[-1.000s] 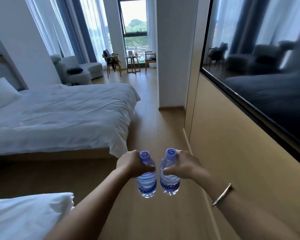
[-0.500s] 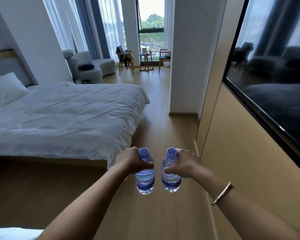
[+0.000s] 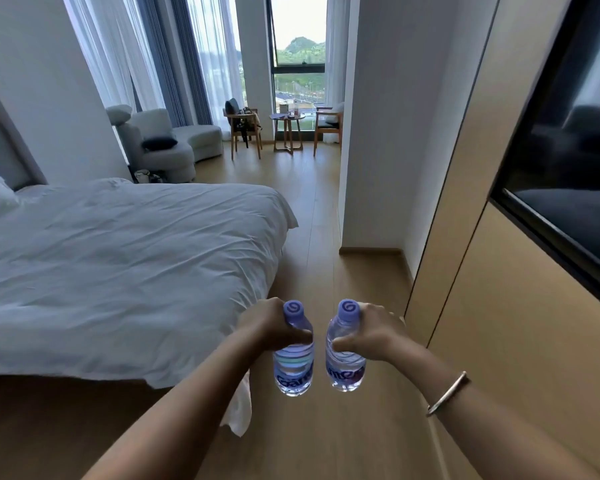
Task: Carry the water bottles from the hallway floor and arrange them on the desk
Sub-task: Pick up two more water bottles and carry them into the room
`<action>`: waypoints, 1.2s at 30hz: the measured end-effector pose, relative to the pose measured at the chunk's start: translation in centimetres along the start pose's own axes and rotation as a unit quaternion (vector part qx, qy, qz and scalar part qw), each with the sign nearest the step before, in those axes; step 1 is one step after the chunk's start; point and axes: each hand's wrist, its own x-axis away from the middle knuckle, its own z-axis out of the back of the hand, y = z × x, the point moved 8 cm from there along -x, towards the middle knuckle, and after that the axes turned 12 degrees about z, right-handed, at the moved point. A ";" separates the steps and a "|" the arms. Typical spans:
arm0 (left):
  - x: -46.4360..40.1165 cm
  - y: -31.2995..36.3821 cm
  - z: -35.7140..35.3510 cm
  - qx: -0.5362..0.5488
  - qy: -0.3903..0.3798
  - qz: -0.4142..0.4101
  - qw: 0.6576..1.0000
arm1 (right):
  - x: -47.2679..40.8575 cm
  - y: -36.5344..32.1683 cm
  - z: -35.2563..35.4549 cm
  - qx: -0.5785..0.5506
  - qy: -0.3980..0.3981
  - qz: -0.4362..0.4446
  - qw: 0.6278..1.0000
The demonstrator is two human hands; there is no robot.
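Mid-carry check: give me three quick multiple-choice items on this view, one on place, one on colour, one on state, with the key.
1. Where is the bed?
A. left of the walkway
B. right of it
C. behind the window

2. What colour are the bottle caps?
A. red
B. purple
C. green

3. How are the bottles held?
A. both in one hand
B. one per hand, upright
C. standing on the floor

Key: 1 A, the white bed fills the left side. 2 B, both caps show purple. 3 B, the left hand grips the left bottle and the right hand grips the right bottle, caps up, above the wooden floor.
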 end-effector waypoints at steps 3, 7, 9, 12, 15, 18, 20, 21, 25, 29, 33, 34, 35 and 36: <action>-6.2 0.1 1.9 -0.002 0.000 -0.010 1.000 | -6.3 0.2 0.4 -0.017 -0.002 -0.006 1.000; -13.5 0.7 4.3 -0.019 0.016 -0.027 0.999 | -13.3 1.0 1.5 -0.029 0.020 -0.015 0.999; -16.5 0.8 5.0 -0.020 0.014 -0.023 0.999 | -16.3 1.4 2.1 -0.029 0.027 -0.018 0.999; -21.1 0.9 5.6 -0.013 0.006 -0.019 1.000 | -20.8 2.5 2.8 -0.026 0.027 -0.017 0.999; -26.1 1.5 5.7 -0.014 -0.006 -0.022 1.000 | -25.3 4.2 3.4 -0.027 0.031 -0.017 0.999; -30.2 2.1 5.7 -0.019 -0.020 -0.024 0.999 | -29.0 5.8 3.7 -0.024 0.028 -0.016 0.999; -34.0 3.1 5.7 -0.022 -0.018 -0.021 0.999 | -32.7 7.5 4.2 -0.029 0.027 -0.014 0.999; -35.9 3.6 5.8 -0.024 -0.013 -0.018 0.999 | -34.6 8.3 4.6 -0.026 0.025 -0.012 0.999; -43.6 5.8 6.5 -0.031 0.001 0.000 1.000 | -42.0 11.4 6.6 -0.019 0.018 0.009 1.000; -50.7 8.2 7.4 -0.026 0.010 0.017 0.999 | -49.2 14.2 9.5 0.001 0.012 0.030 0.999; -57.5 10.2 8.8 -0.012 0.029 0.029 0.999 | -56.0 17.0 12.1 0.013 0.020 0.036 0.999; -59.0 10.6 9.0 -0.014 0.028 0.028 0.999 | -57.4 17.5 12.4 0.010 0.019 0.036 0.999; -60.4 10.9 9.2 -0.015 0.028 0.027 0.999 | -58.7 18.1 12.6 0.008 0.017 0.035 0.999; -61.9 11.3 9.4 -0.014 0.029 0.027 0.999 | -60.0 18.6 12.7 0.008 0.016 0.035 0.999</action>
